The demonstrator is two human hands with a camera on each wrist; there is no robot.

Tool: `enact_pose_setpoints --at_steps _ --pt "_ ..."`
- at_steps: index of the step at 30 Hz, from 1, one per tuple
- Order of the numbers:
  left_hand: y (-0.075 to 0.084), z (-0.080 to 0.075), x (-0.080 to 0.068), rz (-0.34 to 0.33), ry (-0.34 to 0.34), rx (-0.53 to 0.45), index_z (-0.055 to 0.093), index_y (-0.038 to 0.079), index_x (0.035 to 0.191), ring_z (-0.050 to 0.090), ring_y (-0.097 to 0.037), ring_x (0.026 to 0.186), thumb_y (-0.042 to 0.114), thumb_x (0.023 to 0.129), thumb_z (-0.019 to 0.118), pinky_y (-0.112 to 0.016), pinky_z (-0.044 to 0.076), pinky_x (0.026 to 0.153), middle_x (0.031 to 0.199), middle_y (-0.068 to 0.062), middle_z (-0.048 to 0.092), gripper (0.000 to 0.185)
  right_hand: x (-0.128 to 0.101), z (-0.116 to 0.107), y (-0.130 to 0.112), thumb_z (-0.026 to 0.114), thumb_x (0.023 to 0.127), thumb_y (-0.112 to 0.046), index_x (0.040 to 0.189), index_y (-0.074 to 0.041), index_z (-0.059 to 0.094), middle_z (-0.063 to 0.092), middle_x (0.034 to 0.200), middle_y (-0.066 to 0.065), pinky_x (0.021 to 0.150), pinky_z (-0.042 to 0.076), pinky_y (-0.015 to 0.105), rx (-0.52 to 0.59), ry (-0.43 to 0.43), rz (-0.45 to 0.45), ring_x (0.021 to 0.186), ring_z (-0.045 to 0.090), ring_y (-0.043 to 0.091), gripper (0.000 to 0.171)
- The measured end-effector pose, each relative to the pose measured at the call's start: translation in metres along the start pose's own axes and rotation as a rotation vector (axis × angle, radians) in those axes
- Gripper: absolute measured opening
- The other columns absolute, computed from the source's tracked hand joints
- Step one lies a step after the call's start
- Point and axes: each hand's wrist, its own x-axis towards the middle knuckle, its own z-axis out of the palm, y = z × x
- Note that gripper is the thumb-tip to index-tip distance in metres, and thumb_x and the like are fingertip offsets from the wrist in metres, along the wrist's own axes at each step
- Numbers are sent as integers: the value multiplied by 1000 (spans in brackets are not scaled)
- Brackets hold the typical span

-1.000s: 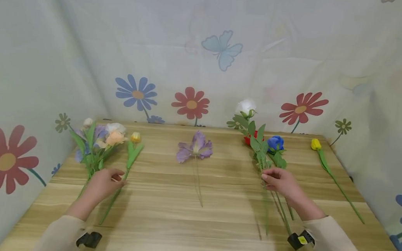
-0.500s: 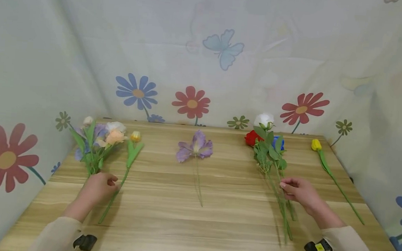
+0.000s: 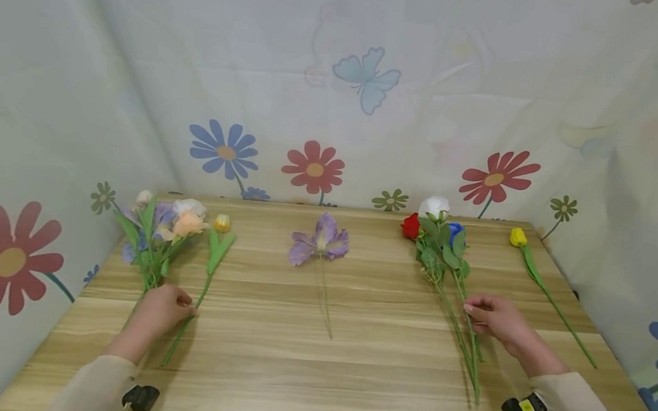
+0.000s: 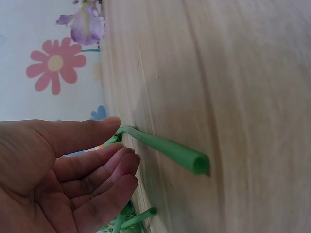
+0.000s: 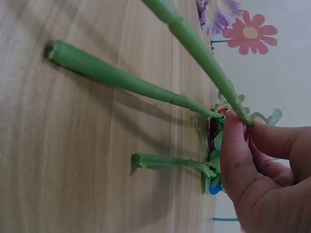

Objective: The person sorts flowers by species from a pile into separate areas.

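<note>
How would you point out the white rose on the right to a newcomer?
On the wooden table, look right of the single purple flower to the cluster where the right hand pinches a stem. The white rose tops it in the head view; its plain white sets it apart from the red bloom and blue bloom below.

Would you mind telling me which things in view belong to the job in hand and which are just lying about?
Likely in the job:
white flower, stem pinched by the right hand
red flower and blue flower, grouped with it
orange-yellow tulip, beside the left hand

Seemingly just lying about:
purple flower
yellow tulip
mixed bunch, far left
</note>
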Motion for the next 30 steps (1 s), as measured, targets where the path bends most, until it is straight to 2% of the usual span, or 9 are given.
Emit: enact_pose_setpoints --at_steps 8,15,20,30 --pt "-1 3 1 -24 -11 4 74 -11 103 72 -41 89 15 90 74 -52 59 77 101 -27 75 29 2 1 6 50 106 -6 128 26 49 62 89 -3 66 57 19 8 0 23 75 58 1 39" --pt "-3 4 2 -31 -30 13 73 -12 103 70 -44 92 14 90 75 -53 59 79 103 -29 74 29 3 2 9 52 105 -8 129 25 49 66 87 -3 67 58 19 13 13 59 74 62 1 41" --pt "-3 4 3 -42 -36 4 73 -11 103 70 -44 93 13 90 74 -54 59 80 104 -29 74 28 2 2 10 53 105 -9 128 25 50 65 83 -6 65 58 19 2 16 52 72 61 2 41" --pt "-2 5 4 -60 -36 -18 73 -9 98 70 -34 85 7 88 72 -49 58 76 97 -26 74 20 4 3 9 54 104 -9 127 24 52 63 84 1 64 59 19 -71 45 73 75 59 6 40"
